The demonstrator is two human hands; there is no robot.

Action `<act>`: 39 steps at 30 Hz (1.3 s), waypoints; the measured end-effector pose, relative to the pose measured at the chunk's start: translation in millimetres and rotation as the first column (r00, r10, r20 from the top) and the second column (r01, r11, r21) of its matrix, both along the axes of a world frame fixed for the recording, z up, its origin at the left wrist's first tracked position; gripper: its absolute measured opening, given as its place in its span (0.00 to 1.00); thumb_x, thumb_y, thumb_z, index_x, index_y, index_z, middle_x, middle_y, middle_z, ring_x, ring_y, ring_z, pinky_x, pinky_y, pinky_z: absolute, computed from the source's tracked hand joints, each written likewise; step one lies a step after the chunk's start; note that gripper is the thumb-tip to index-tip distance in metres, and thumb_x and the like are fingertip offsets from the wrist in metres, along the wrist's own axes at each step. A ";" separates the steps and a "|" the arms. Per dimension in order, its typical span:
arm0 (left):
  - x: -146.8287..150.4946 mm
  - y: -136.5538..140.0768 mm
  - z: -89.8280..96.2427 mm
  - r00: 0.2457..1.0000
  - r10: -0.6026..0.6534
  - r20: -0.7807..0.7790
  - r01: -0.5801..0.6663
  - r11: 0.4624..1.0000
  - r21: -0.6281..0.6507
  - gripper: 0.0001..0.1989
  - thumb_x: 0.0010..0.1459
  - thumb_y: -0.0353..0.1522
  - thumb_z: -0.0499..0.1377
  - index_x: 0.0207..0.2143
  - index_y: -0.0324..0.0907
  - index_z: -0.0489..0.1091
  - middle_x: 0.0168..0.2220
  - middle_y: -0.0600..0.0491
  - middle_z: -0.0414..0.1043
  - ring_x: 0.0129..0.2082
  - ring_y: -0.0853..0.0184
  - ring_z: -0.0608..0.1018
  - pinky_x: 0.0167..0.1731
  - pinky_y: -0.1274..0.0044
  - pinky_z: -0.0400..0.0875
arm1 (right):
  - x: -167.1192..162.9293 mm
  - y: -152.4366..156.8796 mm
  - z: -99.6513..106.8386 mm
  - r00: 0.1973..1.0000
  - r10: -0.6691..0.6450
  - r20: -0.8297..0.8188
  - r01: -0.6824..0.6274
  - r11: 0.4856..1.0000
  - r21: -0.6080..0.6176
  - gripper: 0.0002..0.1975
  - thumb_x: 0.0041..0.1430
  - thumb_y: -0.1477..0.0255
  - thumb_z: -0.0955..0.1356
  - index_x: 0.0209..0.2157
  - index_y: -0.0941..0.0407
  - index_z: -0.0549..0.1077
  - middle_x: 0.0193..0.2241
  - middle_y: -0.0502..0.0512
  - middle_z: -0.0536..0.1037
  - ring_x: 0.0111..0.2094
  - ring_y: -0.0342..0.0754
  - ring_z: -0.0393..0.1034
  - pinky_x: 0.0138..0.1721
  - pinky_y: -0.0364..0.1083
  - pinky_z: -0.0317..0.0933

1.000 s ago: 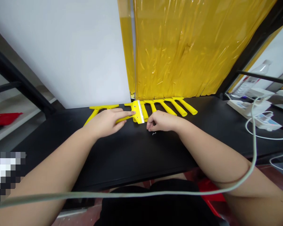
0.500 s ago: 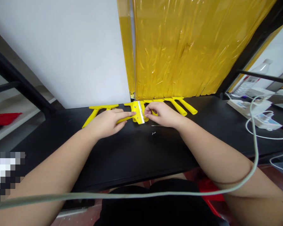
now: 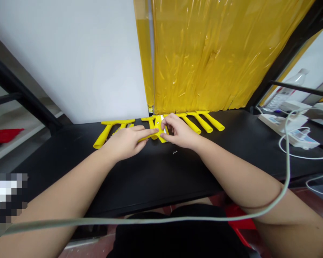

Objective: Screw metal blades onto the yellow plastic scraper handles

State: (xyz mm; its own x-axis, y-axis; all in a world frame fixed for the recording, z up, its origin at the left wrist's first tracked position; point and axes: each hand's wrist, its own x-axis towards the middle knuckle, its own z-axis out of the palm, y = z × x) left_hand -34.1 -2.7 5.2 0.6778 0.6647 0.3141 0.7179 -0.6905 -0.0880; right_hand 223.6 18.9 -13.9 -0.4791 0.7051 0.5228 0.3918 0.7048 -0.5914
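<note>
Between the two bare hands, and touched by both, is a yellow plastic scraper (image 3: 158, 125) with a flat, wide head and a thin silvery strip along its right edge. At its handle, the left hand (image 3: 125, 143) is closed around the grip, thumb below and index finger stretched out flat onto the head. On the other side, the right hand (image 3: 181, 132) is curled, thumb and fingertips meeting the silvery edge — whether they pinch anything small, I cannot tell.

Just below the right hand, two tiny silvery pieces (image 3: 174, 152) lie on a smooth black tabletop (image 3: 150, 182). Beyond and to the right of that hand, yellow tube-shaped plastic handles (image 3: 204, 122) lie slanted in a row; another yellow plastic handle (image 3: 102, 136) rests just left of the left hand. Behind both hands stand a plain white panel (image 3: 83, 57) and crinkled, see-through yellow sheeting (image 3: 204, 57). Nearer the viewer than the hands — a pale cable (image 3: 156, 221) loops across both forearms.
</note>
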 end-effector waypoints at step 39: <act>8.2 -2.9 -9.2 0.998 -0.034 -0.053 0.039 0.996 0.083 0.27 0.73 0.29 0.48 0.68 0.59 0.65 0.74 0.54 0.57 0.47 0.57 0.83 0.37 0.69 0.78 | -6.7 -2.3 13.2 0.919 -0.113 -0.378 -0.214 0.662 -0.718 0.07 0.63 0.83 0.68 0.39 0.57 0.74 0.25 0.47 0.74 0.28 0.41 0.73 0.36 0.44 0.80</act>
